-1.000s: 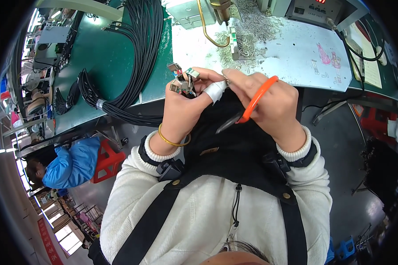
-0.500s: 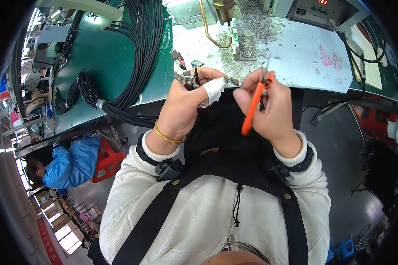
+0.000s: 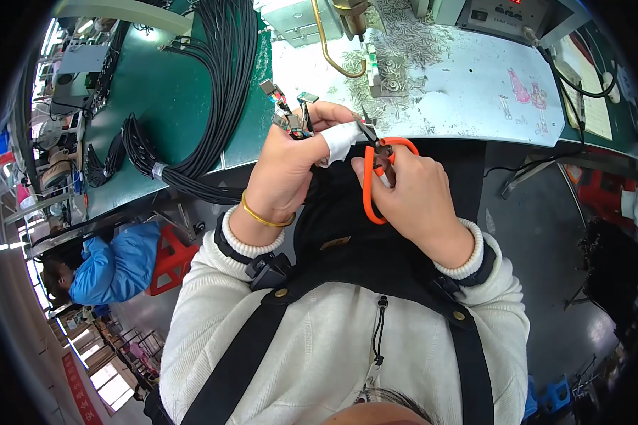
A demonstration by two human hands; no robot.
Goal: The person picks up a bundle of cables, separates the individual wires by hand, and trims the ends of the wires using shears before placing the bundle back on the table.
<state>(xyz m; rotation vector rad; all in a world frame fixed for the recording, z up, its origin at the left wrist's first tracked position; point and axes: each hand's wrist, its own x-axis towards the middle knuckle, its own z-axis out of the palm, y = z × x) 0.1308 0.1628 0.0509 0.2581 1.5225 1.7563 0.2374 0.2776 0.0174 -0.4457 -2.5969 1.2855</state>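
Note:
My left hand (image 3: 282, 166) is closed round several cable ends with small metal-shelled connectors (image 3: 295, 127), which stick up beside its fingers. White tape (image 3: 342, 139) wraps its thumb. In my right hand (image 3: 424, 197) is a pair of pliers with orange handles (image 3: 368, 190), the handles spread apart. Their dark pointed jaws lie right at the left thumb and fingertips. Whether the jaws grip anything there is too small to make out.
A press-like machine head (image 3: 351, 20) with a curved brass tube (image 3: 320, 39) stands at the worktop's back, amid scattered metal bits (image 3: 411, 42). Black cable bundles (image 3: 223, 92) lie on the left green table. A control box (image 3: 507, 18) sits back right. A person in blue (image 3: 124, 258) is at left.
My right hand has moved left and turned, bringing the pliers' jaws to the left fingertips. The orange handles have spread. My left hand has shifted slightly left.

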